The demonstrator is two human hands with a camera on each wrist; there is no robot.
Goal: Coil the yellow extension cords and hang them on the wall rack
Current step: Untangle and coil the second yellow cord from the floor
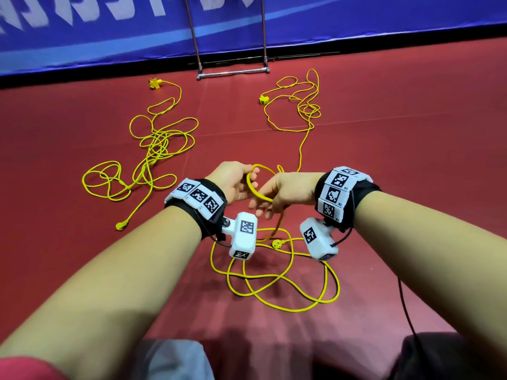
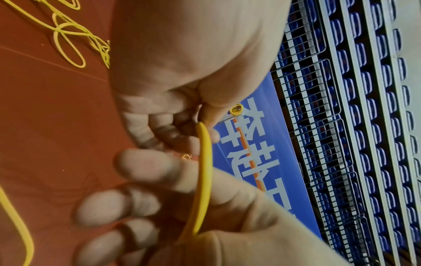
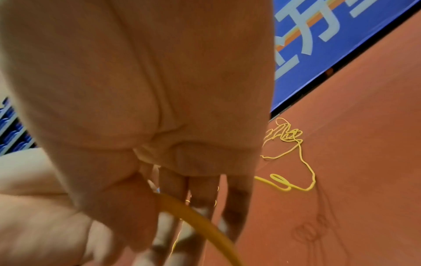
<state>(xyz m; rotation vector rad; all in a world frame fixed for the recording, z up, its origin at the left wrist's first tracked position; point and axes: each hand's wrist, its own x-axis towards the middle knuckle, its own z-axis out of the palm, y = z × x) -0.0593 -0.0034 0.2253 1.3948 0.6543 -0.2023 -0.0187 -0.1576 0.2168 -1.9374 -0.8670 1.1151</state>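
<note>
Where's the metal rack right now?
In the head view the metal rack stands at top centre against the blue banner, its base bar on the red floor between the two far cord tangles.

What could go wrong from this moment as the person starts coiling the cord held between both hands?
1. The slack below the hands lies in crossing loops, so it may knot as it is drawn up.
2. The left hand and right hand hold only one small loop; a tug from the floor could pull it loose.
3. The other cord lies tangled nearby and could get caught up.
</note>
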